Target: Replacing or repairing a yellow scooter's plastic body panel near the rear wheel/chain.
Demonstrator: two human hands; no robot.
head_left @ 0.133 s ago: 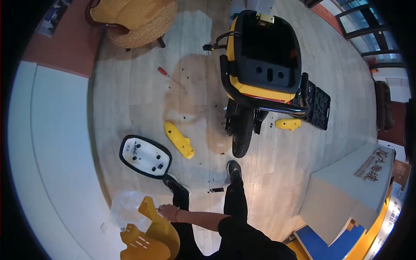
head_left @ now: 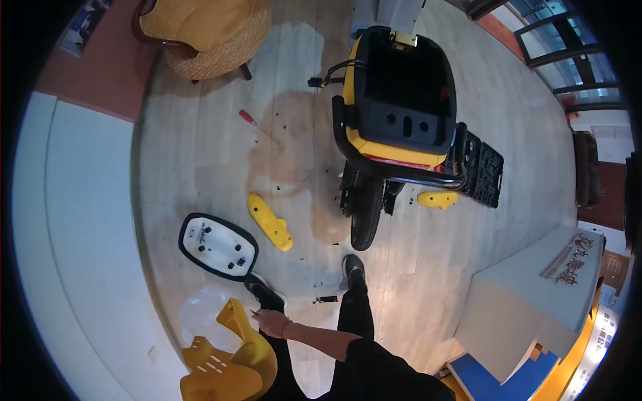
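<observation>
My right arm reaches across my legs to the left. My right hand [head_left: 272, 323] is closed in a pinch beside a yellow plastic body panel [head_left: 249, 353]; a small thin thing shows at its fingertips, too small to name. The curved panel has several slots and fills the lower left. My left hand does not show. Clear plastic film [head_left: 202, 313] lies behind the panel. Ahead stands a yellow and black scooter [head_left: 394, 144], its seat off and the dark compartment uncovered. The upturned seat [head_left: 219, 246], white inside with a black rim, rests on the floor by my left shoe.
Two yellow trim pieces [head_left: 270, 223] lie either side of the rear wheel [head_left: 367, 220]. A red-handled screwdriver [head_left: 248, 117], several small dark screws and a black part [head_left: 326, 299] are on the floor. There is an opened toolbox [head_left: 487, 170] right, a wicker chair [head_left: 214, 47] far left, a counter [head_left: 528, 301] right.
My right hand has moved slightly up and right, away from the yellow panel's edge. The whole view has shifted a little, so the scooter and floor parts appear lower and further left.
</observation>
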